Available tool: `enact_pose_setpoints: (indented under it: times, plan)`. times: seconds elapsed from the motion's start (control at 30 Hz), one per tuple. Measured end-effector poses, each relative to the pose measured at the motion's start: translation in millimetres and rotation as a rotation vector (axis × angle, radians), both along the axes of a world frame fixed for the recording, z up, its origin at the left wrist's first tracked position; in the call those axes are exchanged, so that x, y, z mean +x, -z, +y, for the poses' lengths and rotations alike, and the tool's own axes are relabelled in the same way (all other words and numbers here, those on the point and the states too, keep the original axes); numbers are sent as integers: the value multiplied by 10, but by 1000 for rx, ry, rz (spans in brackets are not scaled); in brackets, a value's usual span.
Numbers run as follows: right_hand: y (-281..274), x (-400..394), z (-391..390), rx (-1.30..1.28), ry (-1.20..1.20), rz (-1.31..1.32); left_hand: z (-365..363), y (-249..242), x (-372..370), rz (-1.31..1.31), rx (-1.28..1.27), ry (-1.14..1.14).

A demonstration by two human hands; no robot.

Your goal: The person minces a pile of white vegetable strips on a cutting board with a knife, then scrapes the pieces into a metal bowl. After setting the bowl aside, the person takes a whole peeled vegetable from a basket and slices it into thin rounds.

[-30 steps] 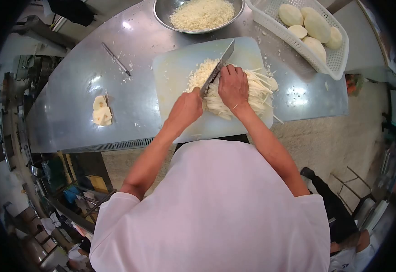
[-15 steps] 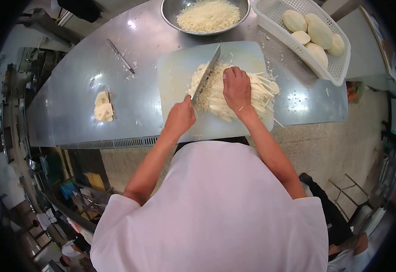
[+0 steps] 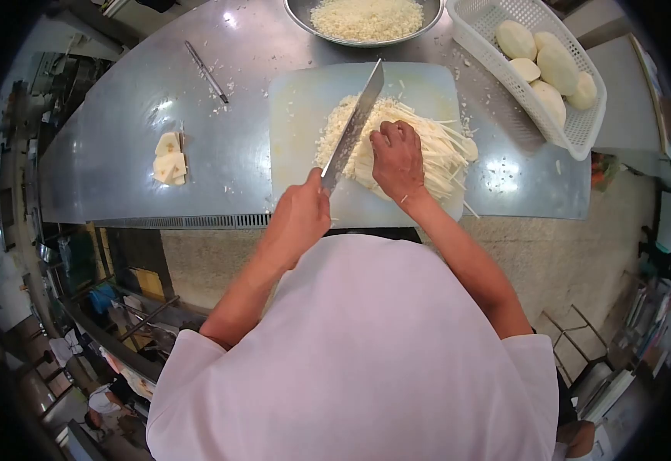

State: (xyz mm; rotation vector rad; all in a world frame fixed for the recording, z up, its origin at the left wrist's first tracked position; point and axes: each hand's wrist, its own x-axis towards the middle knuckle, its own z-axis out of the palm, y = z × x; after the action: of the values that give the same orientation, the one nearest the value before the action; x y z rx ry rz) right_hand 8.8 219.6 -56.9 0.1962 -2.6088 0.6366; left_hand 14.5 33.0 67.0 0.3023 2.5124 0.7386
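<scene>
My left hand (image 3: 302, 213) grips the handle of a long, broad-bladed kitchen knife (image 3: 355, 127), its blade slanting away to the upper right. Under and left of the blade lies a heap of finely chopped pale vegetable bits (image 3: 332, 132). Long, thin pale vegetable strips (image 3: 445, 146) fan out to the right of it. With curled fingers, my right hand (image 3: 398, 160) presses on these strips close to the blade. Everything rests on a pale cutting board (image 3: 293, 115).
A steel bowl (image 3: 320, 34) of chopped pale bits stands at the far edge. At its right, a white perforated basket (image 3: 497, 100) holds several peeled vegetables. Cut slices (image 3: 169, 163) and a pen-like metal rod (image 3: 206, 72) lie left on the steel table (image 3: 232, 165).
The knife has tilted, showing more of its blade face, and its handle sits nearer to me. My right hand has shifted slightly left along the strips. The whole view has moved a little.
</scene>
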Motion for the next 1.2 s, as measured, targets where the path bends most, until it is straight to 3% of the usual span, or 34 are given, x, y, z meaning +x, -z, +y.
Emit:
enact_pose_setpoints:
  times: [0.17,0.27,0.33,0.47,0.57,0.67,0.8,0.93,1.07,1.2]
  plan:
    - [-27,20,-11,11,-12,-7,278,688,-85,206,76,61]
    - [-8,31,8,17,-14,-1,168,91,-12,67,44,14]
    - [-15,-13,5,22,-1,2,161,-43,95,-6,38,-30]
    - [9,22,7,-11,-20,16,338,769,7,189,72,36]
    - [15,16,27,7,-21,19,269,145,17,28,2,-11]
    - [18,-18,21,-7,-7,-8,227,85,253,-6,11,-113]
    - [18,10,21,-58,-37,-4,407,776,48,150,62,-83]
    - [-2,-23,48,-60,-53,-49,372,-63,230,-29,11,-168]
    - [-16,12,50,-93,-62,-58,501,675,259,61,-10,-162]
    - [-28,-5,64,-97,-76,-71,526,16,170,-37,-59,-202]
